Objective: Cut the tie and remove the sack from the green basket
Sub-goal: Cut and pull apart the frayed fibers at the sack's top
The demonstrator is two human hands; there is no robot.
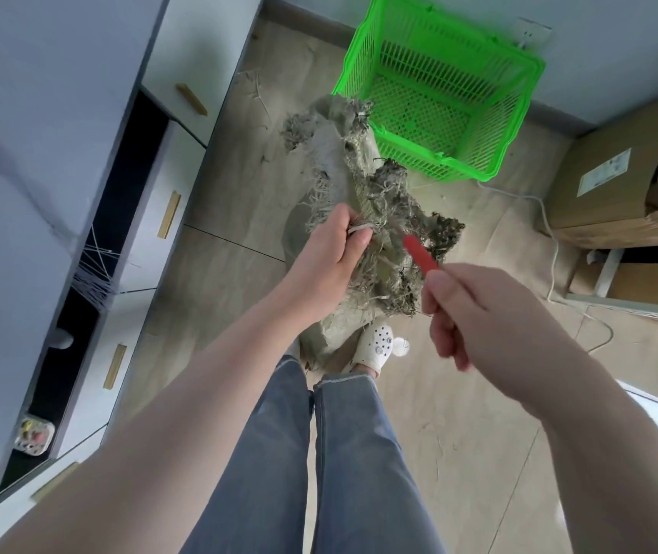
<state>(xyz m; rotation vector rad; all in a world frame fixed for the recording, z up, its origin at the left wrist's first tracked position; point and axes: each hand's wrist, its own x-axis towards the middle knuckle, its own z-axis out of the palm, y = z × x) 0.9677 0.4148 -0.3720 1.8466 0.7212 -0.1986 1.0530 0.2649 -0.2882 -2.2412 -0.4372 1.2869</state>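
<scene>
The left hand [329,259] is clenched around the bunched neck of a frayed, dirty grey woven sack [363,217], which stands on the pale wooden floor [459,413] in front of the person's feet. The right hand [475,313] pinches a small red-handled cutter [420,253] whose tip touches the sack's gathered top. The bright green plastic mesh basket [439,86] sits on the floor just beyond the sack, to the far right.

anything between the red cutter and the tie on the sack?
Nothing visible. The right hand holds the red cutter with its tip at the bunched neck of the sack. The left hand grips that neck from the other side, pinching a pale strip there, clear of the cutter's path.
</scene>
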